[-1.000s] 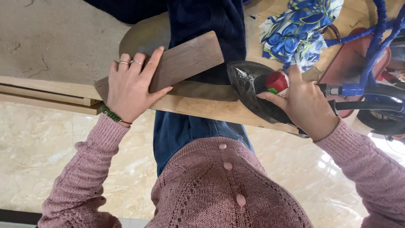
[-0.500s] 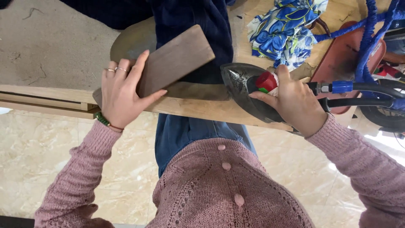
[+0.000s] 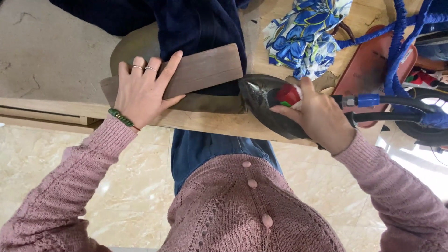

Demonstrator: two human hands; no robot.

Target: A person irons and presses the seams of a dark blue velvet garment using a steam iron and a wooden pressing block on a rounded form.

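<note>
Left hand (image 3: 142, 93): laid flat, fingers (image 3: 169, 70) spread open and pressing down on a brown wooden block (image 3: 196, 72), two rings on the middle fingers, green bead bracelet (image 3: 121, 117) at the wrist. Wooden block: long, flat, tilted, lying under the left fingers and running out past the fingertips toward the right hand, resting on dark blue cloth (image 3: 200, 23). Right hand (image 3: 319, 114): fingers closed around the handle of a black iron (image 3: 263, 98), thumb reaching forward to a red and green part (image 3: 288, 94) on the handle. Iron: dark sole, pointed nose aimed at the near end of the block, just beside it, on the front edge of the bench (image 3: 219, 123). Dark blue cloth: beyond the left fingertips, draped over a padded grey board (image 3: 133, 44) and hanging off the front of the bench. Blue flowered cloth (image 3: 305, 39): crumpled, beyond the right fingers. Blue braided hose (image 3: 399, 42): beyond the right wrist, looping over a reddish tray (image 3: 368, 65). Both arms in pink knitted sleeves; pale marble floor (image 3: 140, 172) below.
</note>
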